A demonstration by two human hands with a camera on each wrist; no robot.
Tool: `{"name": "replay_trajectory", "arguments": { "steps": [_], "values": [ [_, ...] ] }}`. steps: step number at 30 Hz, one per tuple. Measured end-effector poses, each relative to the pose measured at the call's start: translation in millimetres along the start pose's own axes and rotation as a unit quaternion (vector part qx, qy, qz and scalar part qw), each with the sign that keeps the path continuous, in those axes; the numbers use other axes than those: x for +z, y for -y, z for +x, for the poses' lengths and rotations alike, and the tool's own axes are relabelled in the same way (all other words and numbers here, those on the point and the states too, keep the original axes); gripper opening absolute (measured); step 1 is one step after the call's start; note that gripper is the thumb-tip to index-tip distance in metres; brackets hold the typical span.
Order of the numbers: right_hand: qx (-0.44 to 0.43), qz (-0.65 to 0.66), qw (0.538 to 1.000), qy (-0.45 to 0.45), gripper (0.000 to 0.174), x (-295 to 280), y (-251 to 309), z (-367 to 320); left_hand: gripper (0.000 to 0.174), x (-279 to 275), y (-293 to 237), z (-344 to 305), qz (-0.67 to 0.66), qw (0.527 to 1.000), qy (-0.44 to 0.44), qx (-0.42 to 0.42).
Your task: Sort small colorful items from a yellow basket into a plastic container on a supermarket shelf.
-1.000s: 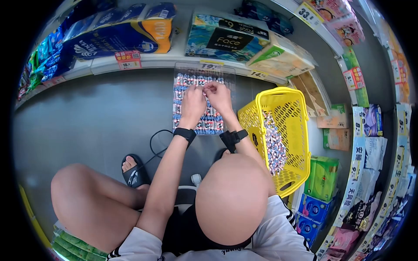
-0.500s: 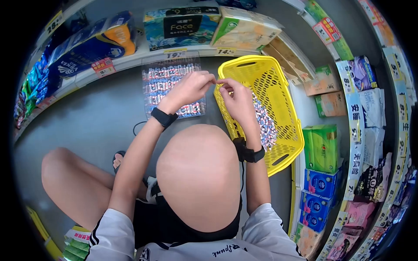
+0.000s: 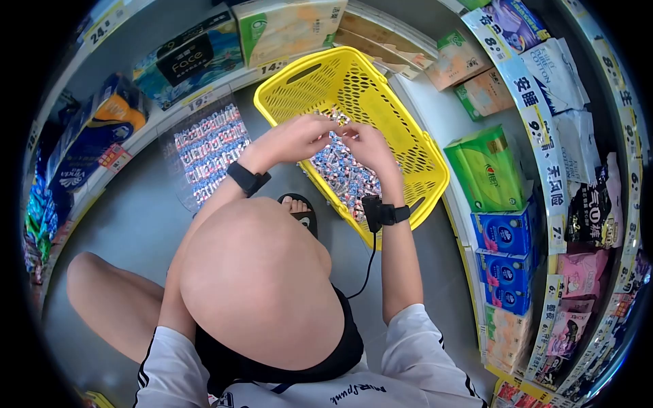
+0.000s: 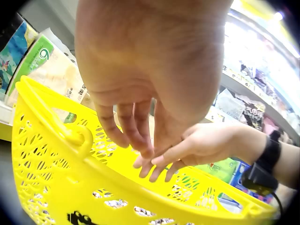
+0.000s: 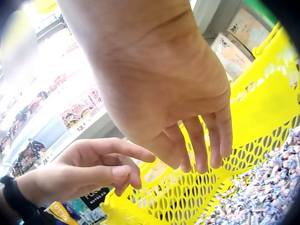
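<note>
Candies [image 3: 348,180] lie heaped in basket [image 3: 388,112] below my L hand [image 3: 299,141] & R hand [image 3: 371,149], both loose-fingered w/ nothing visibly held, while candy rows [image 3: 212,151] sit out to L, nearer L hand.

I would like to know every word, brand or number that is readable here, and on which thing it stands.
"Face": teal-and-black box
"Vinda": blue pack
"6": cream pack
"14": price tag below cream pack
"19": price tag below teal-and-black box
"24": upper-left price tag
"安睡", "8", "9": right shelf strip
"COTTON": white packet
"Spunk": shirt
Too small or blurred: small wrapped pieces, most other labels.
</note>
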State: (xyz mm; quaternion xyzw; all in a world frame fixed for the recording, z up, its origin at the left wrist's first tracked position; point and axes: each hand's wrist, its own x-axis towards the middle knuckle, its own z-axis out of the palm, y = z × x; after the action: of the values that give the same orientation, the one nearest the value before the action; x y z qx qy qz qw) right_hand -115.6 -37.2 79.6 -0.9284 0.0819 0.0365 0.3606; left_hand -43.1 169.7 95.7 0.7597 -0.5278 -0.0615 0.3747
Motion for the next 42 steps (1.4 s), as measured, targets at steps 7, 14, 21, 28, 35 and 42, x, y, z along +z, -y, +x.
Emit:
{"name": "replay_trajectory", "arguments": {
  "steps": [7, 14, 21, 28, 35, 42],
  "values": [
    [0.088, -0.077, 0.983, 0.141, 0.029, 22, -62, 11, 0.029, 40, 19, 55, 0.051, 0.978, 0.200, -0.042],
    [0.091, -0.052, 0.953, 0.284, 0.047, 56, -97, 17, 0.039, 87, 57, 101, 0.151, 0.882, 0.429, -0.126],
    [0.107, -0.034, 0.944, 0.310, 0.055, 72, -128, 15, 0.024, 105, 58, 108, 0.276, 0.828, 0.461, -0.163],
    [0.121, -0.030, 0.943, 0.310, 0.058, 67, -117, 10, 0.023, 134, 50, 100, 0.303, 0.838, 0.445, -0.092],
    [0.156, -0.074, 0.941, 0.291, 0.048, 71, -111, 8, 0.043, 166, 71, 88, 0.345, 0.826, 0.446, -0.010],
    [0.117, -0.049, 0.947, 0.294, 0.052, 72, -124, 8, 0.025, 232, 130, 81, 0.277, 0.885, 0.370, -0.055]
  ]
}}
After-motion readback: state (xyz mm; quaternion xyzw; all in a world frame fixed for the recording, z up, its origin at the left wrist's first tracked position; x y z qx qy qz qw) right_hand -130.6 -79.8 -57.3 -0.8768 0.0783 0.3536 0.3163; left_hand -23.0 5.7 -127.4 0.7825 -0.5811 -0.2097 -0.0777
